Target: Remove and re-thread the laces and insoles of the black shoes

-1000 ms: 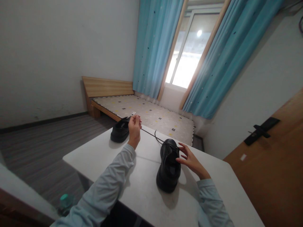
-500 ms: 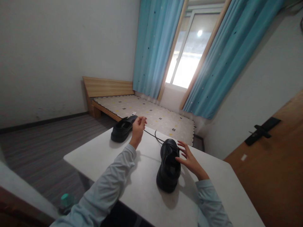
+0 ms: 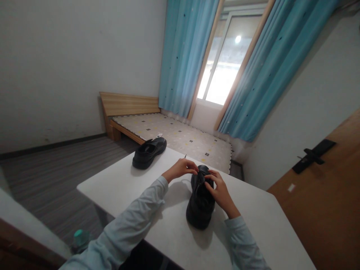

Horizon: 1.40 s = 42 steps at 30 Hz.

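A black shoe (image 3: 200, 212) stands on the white table (image 3: 165, 232) with its heel toward me. My left hand (image 3: 184, 167) reaches its left side, fingers closed at the lacing, pinching a black shoelace. The lace's thin end (image 3: 185, 156) pokes up behind that hand. My right hand (image 3: 218, 187) grips the shoe from the right, thumb and fingers bent over the opening near the tongue; the exact contact is hard to see. A second black shoe (image 3: 147, 153) rests at the table's far left edge, apart from both hands.
Behind the table is a bed (image 3: 180, 131) with a patterned mattress and a wooden headboard (image 3: 129, 104). A wooden door (image 3: 323, 210) with a black handle is on the right. A bottle with a green cap (image 3: 79, 234) stands low at the left.
My left hand has moved right, from the stretched-out lace back to the shoe's lacing. My right hand has shifted slightly left, its fingers closing onto the shoe.
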{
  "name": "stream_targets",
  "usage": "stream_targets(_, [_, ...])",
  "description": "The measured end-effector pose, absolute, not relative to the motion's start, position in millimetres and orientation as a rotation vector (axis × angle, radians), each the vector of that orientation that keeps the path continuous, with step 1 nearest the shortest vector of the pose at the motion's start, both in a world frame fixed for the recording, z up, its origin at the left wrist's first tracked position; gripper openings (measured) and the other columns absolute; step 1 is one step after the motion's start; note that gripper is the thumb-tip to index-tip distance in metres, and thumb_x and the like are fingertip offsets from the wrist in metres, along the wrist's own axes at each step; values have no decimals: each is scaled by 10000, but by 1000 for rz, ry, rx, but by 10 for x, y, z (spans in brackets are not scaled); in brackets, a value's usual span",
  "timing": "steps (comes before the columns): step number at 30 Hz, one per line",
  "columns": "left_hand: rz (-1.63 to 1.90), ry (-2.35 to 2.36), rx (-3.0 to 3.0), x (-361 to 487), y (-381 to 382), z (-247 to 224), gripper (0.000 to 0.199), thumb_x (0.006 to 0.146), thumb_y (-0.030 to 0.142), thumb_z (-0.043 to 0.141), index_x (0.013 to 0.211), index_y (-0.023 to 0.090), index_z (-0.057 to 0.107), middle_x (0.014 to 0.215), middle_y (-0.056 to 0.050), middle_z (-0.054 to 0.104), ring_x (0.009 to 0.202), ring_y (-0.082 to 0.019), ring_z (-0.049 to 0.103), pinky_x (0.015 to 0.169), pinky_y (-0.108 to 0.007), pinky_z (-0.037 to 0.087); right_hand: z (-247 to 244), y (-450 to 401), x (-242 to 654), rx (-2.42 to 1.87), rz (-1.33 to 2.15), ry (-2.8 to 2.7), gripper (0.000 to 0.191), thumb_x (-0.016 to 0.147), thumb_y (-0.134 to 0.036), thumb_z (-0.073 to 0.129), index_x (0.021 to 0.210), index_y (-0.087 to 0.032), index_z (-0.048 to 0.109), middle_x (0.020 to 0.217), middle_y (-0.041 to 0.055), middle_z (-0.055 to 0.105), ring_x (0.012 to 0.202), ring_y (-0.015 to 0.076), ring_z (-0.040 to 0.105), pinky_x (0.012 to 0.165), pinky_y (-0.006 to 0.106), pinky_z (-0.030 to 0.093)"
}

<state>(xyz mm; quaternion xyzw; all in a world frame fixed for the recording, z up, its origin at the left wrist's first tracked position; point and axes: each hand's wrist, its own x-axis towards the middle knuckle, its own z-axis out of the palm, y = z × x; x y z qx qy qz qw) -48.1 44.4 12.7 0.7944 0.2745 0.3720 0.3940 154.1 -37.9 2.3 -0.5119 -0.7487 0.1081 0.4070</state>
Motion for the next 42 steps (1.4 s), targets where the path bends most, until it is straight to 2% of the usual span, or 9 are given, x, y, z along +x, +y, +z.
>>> stream_targets(12, [901, 722, 2120, -407, 366, 115, 193, 677, 314, 726, 760, 140, 705, 659, -11, 669, 614, -103, 582, 567, -174, 395, -7, -362, 1531, -1309, 350, -1878, 213, 785, -240, 549, 934, -206, 697, 1196, 109, 555, 1135, 250, 514, 1018, 426, 359])
stream_targets(19, [933, 754, 2106, -374, 376, 93, 144, 659, 277, 739, 730, 152, 723, 666, -9, 666, 632, -100, 568, 600, -176, 404, -1, -378, 1500, -1307, 358, -1866, 234, 801, -256, 540, 965, -226, 704, 1201, 96, 559, 1138, 247, 513, 1024, 429, 354])
stream_targets(23, [967, 777, 2081, -351, 369, 82, 172, 632, 304, 755, 704, 151, 724, 650, -11, 655, 640, -103, 559, 610, -182, 401, -2, -375, 1498, -1314, 360, -1862, 220, 794, -259, 551, 938, -226, 714, 1206, 98, 559, 1137, 251, 515, 1018, 433, 355])
stream_targets(30, [942, 827, 1928, -290, 347, 47, 319, 573, 340, 782, 794, 138, 673, 609, 18, 627, 545, -90, 531, 508, -178, 358, 11, -377, 1468, -1332, 356, -1819, 160, 758, -252, 581, 838, -226, 717, 1144, 96, 585, 1086, 260, 538, 977, 443, 381])
stream_targets(35, [940, 739, 1982, -290, 346, 52, 264, 615, 345, 761, 735, 132, 663, 681, -14, 663, 650, -118, 592, 610, -202, 426, 24, -391, 1436, -1336, 330, -1795, 120, 750, -253, 586, 774, -224, 699, 1105, 89, 595, 1054, 260, 543, 957, 444, 383])
stream_targets(42, [1059, 907, 2034, -274, 364, 39, 272, 758, 409, 632, 841, 151, 658, 800, -24, 683, 714, -127, 594, 671, -224, 440, 28, -395, 1437, -1321, 297, -1753, 110, 770, -239, 556, 745, -198, 655, 1073, 106, 592, 1025, 254, 546, 941, 437, 388])
